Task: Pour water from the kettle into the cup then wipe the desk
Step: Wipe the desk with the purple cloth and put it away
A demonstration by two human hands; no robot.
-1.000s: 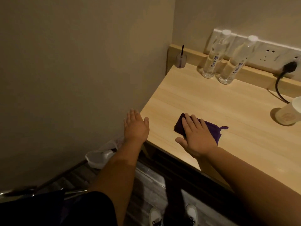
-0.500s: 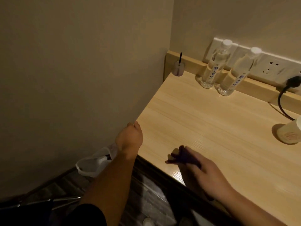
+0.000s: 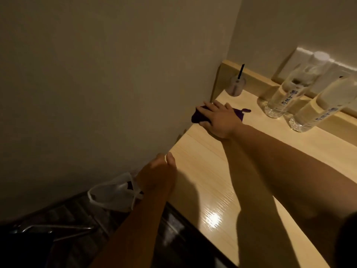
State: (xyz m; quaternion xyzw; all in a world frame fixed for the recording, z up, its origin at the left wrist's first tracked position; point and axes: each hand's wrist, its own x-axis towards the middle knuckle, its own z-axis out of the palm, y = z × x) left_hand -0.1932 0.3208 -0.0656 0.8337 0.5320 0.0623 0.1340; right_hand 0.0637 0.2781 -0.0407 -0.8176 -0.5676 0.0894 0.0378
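Observation:
A dark purple cloth (image 3: pixel 198 117) lies on the light wooden desk (image 3: pixel 208 190), near its far left corner by the wall. My right hand (image 3: pixel 220 119) presses flat on the cloth, fingers spread toward the wall. My left hand (image 3: pixel 161 171) rests at the desk's near left corner, fingers curled over the edge with nothing in them. Neither the kettle nor the cup is in view.
Two clear water bottles (image 3: pixel 289 88) (image 3: pixel 324 105) stand at the back of the desk by the socket strip. A small jar with a dark stick (image 3: pixel 236 86) stands in the far corner. A white plastic bag (image 3: pixel 114 194) hangs beside the desk, a wall on the left.
My right hand has slid the cloth from the desk's near edge to the far left corner. The view has shifted, and the cup has left the frame.

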